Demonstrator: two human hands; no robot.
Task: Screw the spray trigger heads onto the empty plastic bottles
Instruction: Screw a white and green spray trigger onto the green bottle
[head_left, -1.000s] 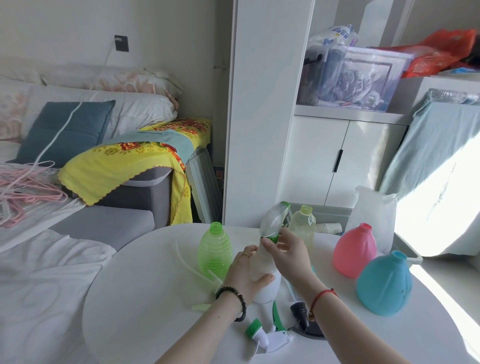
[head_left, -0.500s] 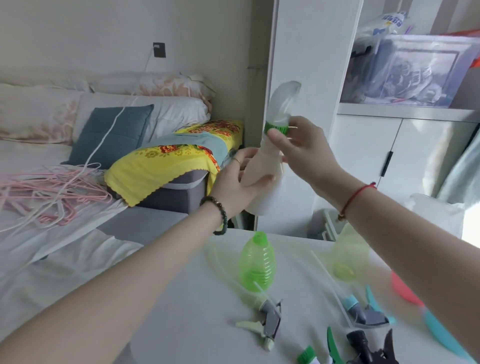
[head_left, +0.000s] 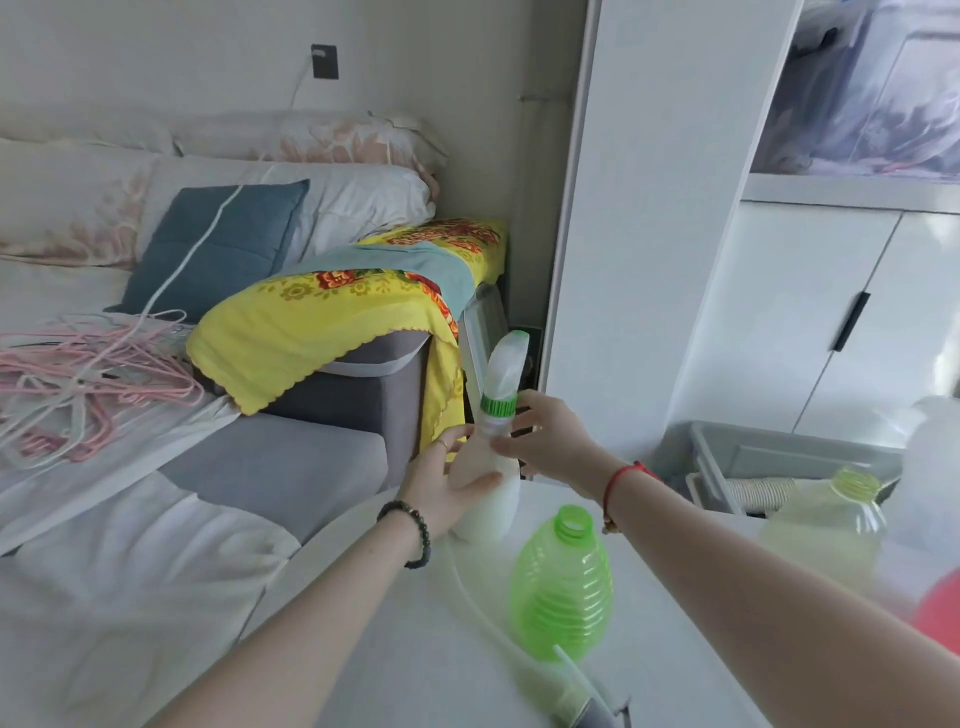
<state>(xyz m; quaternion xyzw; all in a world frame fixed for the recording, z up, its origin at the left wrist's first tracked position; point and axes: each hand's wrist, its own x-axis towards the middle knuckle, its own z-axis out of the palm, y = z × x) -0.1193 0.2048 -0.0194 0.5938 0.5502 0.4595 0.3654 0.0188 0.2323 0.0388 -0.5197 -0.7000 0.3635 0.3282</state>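
A white bottle (head_left: 496, 506) stands upright at the far edge of the round white table (head_left: 415, 649). A translucent spray head (head_left: 503, 371) with a green collar sits on its neck. My left hand (head_left: 441, 486) wraps the bottle's body from the left. My right hand (head_left: 545, 436) holds the neck just under the green collar. An empty green ribbed bottle (head_left: 563, 582) with an open mouth stands nearer to me. A pale yellow bottle (head_left: 826, 525) with no head is at the right. A loose trigger head with a tube (head_left: 582, 696) lies at the bottom edge.
A bed with pillows, a blue cushion (head_left: 213, 244) and pink hangers (head_left: 88, 364) fills the left. A yellow floral cloth (head_left: 322, 317) covers a grey block. A white cabinet (head_left: 649, 208) rises behind the table. A grey bin (head_left: 779, 457) sits by it. Something pink (head_left: 940, 613) shows at the right edge.
Both hands have brought the white bottle with its spray head down from mid-air to the table's far edge. The camera view has tilted down.
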